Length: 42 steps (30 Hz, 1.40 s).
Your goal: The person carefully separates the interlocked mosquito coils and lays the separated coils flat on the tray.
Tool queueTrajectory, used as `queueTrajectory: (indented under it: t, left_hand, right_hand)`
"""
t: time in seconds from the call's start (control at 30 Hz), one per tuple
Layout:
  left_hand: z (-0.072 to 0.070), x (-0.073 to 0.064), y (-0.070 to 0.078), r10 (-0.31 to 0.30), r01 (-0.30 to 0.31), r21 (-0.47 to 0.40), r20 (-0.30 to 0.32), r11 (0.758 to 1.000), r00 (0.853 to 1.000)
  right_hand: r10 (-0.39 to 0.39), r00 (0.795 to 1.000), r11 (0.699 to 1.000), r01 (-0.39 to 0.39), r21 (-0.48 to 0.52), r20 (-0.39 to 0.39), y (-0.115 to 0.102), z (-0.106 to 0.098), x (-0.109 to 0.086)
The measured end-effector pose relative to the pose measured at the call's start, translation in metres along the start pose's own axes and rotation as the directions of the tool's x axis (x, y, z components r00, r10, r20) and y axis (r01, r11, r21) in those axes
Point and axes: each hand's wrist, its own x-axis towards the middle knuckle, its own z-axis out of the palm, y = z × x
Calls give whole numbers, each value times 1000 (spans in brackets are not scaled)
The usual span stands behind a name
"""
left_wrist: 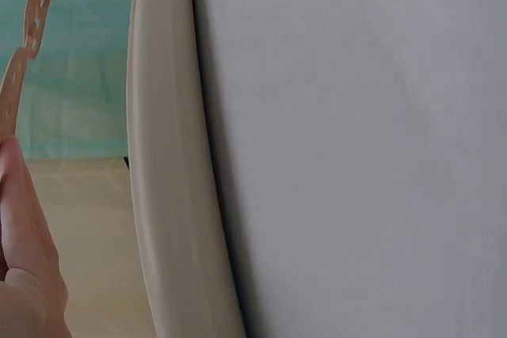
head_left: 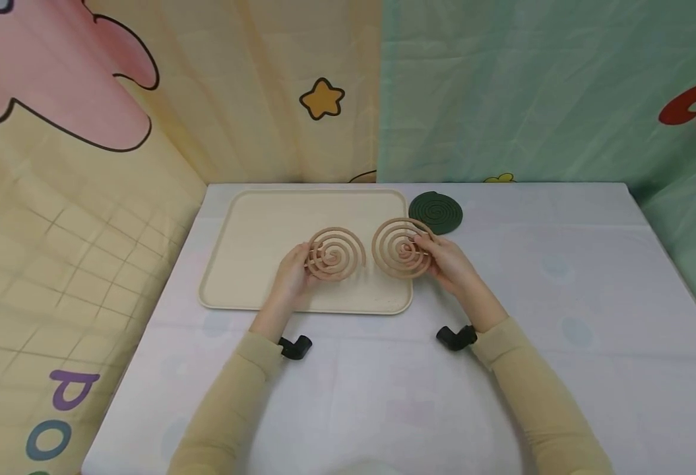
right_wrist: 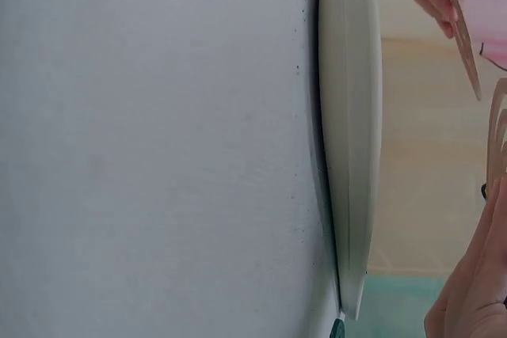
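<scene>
Two light-brown mosquito coils are held up over the cream tray (head_left: pixel 253 251), side by side with a narrow gap between them in the head view. My left hand (head_left: pixel 291 270) grips the left mosquito coil (head_left: pixel 350 239) at its outer left edge. By its right side, my right hand (head_left: pixel 451 264) pinches the other mosquito coil (head_left: pixel 383 254), thumb lying over the rings. In the left wrist view the left coil (left_wrist: pixel 12 89) shows edge-on above the hand. The right wrist view shows the right coil (right_wrist: pixel 495 128) at the frame's edge, above the right hand (right_wrist: pixel 475 282).
A dark green coil (head_left: pixel 436 211) lies flat on the white tablecloth (head_left: pixel 561 277), beside the tray's back right corner. Printed curtains (head_left: pixel 472 86) hang behind the table and along both sides. A black wrist mount (head_left: pixel 296 348) sits on the left wrist, another mount (head_left: pixel 456 338) on the right.
</scene>
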Motion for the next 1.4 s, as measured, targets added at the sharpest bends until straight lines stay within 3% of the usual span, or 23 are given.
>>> queueTrajectory:
  t: [0.07,0.17,0.33,0.5,0.67,0.77,0.97,1.03,1.1,1.23,1.4]
  left_hand:
    - [-11,-1,2,25,-16,178,-46,984,999]
    - [-24,-1,5,71,-24,407,-101,913,992]
    - [-36,2,9,101,-32,570,-90,821,991]
    - [-39,10,10,88,-48,656,-28,753,996]
    - [-36,18,10,71,-59,707,12,705,997]
    - [-35,21,8,65,-51,722,8,690,998]
    - [-35,24,4,69,-59,720,16,692,998]
    - [-36,21,4,80,-88,737,46,671,996]
    - [-35,18,5,88,-122,758,86,640,992]
    - [-31,10,7,80,-190,818,176,543,981]
    - [-28,5,1,42,-229,874,234,428,971]
  right_hand:
    - [12,1000,995,-12,-97,-6,1,1,2]
    - [12,1000,974,-14,-226,-13,2,2,3]
    - [-5,1000,929,-6,-369,-30,4,5,9]
    - [-23,999,852,6,-523,-26,3,8,13]
    - [6,1000,816,-15,-578,-18,3,15,16]
    - [20,999,798,-34,-602,-31,4,17,18]
    - [29,999,763,-46,-645,-38,5,21,20]
    - [31,999,759,-50,-649,-41,6,21,21]
    - [31,999,756,-51,-652,-43,7,21,23]
    - [34,998,747,-58,-662,-49,7,23,25]
    - [32,998,717,-67,-694,-63,6,28,25]
